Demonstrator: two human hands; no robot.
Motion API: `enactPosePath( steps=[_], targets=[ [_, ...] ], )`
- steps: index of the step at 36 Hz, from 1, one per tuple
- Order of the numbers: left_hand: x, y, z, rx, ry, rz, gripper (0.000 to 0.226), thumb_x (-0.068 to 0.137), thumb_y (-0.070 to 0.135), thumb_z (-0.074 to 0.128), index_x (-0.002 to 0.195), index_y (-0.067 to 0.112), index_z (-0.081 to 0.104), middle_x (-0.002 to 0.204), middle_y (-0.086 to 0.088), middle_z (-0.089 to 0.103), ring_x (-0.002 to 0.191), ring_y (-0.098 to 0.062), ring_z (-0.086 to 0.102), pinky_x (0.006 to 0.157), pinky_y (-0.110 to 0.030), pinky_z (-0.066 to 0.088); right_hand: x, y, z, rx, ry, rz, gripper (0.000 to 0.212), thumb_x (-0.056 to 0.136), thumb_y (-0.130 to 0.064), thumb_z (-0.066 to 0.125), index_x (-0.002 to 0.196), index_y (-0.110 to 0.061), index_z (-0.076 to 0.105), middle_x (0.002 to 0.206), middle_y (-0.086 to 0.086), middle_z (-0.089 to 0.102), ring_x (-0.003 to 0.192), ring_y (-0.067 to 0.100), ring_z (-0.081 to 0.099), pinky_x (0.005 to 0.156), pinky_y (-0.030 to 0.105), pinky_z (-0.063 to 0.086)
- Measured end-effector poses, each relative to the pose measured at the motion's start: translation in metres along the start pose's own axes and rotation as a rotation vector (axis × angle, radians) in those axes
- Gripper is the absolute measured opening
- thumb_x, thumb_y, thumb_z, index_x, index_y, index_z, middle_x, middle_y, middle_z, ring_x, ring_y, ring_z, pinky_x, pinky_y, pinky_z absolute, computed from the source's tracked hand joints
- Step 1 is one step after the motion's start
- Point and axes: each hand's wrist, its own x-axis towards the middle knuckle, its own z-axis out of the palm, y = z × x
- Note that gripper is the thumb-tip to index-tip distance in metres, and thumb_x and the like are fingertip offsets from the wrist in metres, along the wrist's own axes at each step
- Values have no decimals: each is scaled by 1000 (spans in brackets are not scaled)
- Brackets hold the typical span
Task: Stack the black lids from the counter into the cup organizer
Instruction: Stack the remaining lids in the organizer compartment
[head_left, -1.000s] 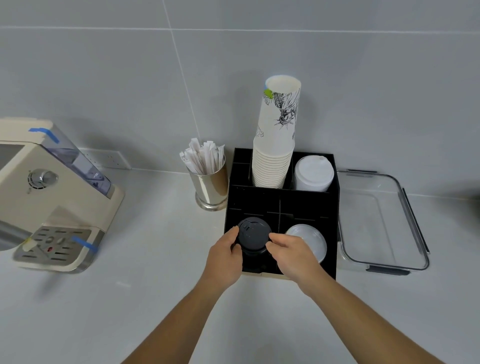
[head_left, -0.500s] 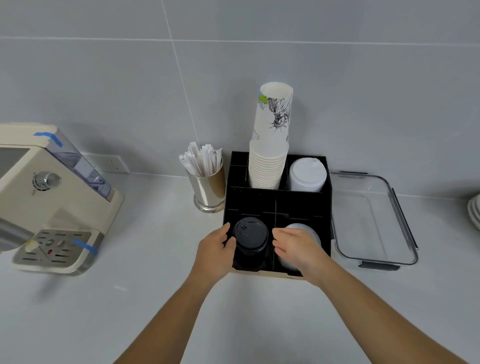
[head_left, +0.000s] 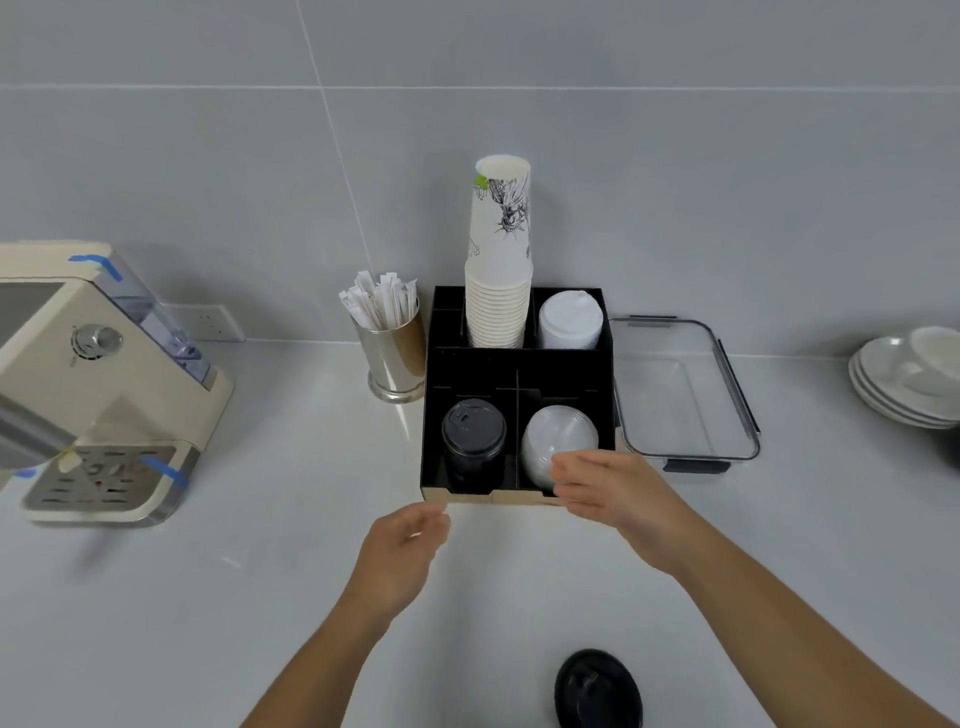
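Loose black lid (head_left: 598, 688): counter (head_left: 208, 623), near edge, between forearms. Left hand (head_left: 402, 551): fingers loosely curled, empty, before cup organizer (head_left: 519, 371). Right hand (head_left: 618, 493): spread, empty, at organizer's front right corner. Black lid stack (head_left: 474, 439): front-left compartment. Clear lids (head_left: 558, 436): front-right. Paper cups (head_left: 500, 270), white lids (head_left: 570, 319): rear.

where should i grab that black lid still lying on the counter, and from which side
Pinch the black lid by its outer rim, coming from above. It lies flat on the counter near the right forearm, so only the edge offers purchase; fingers opposite the thumb.
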Motion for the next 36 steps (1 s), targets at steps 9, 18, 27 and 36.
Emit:
enactPosePath(
  steps=[9, 18, 27, 36],
  targets=[
    [-39, -37, 29, -17, -109, -120, 12, 89, 26, 66, 91, 35, 73, 98, 2, 74, 92, -16, 71, 87, -30, 57, -37, 45, -19, 36, 38, 73, 26, 86, -31, 69, 107, -16, 71, 105, 2, 75, 95, 16, 72, 84, 33, 56],
    [-66, -63, 65, -84, -192, -255, 18, 86, 25, 66, 75, 32, 79, 83, -1, 77, 91, -23, 72, 81, -31, 58, -68, 96, -44, 39, 116, 196, 25, 86, -33, 69, 105, -16, 72, 103, 1, 75, 94, 16, 72, 83, 33, 56],
    [-81, -77, 91, -79, -183, -316, 26, 87, 20, 66, 64, 25, 78, 77, -3, 74, 78, -21, 66, 86, -39, 56, -89, 138, -60, 34, 154, 264, 23, 87, -36, 68, 103, -20, 72, 101, -2, 76, 90, 13, 72, 81, 31, 56],
    [-92, -82, 109, 29, -165, -268, 33, 83, 19, 64, 52, 30, 69, 74, -2, 66, 73, -19, 59, 81, -36, 50, -102, 169, -61, -4, 145, 308, 8, 89, -30, 65, 93, -26, 71, 102, 1, 73, 91, 16, 70, 77, 27, 57]
  ],
)
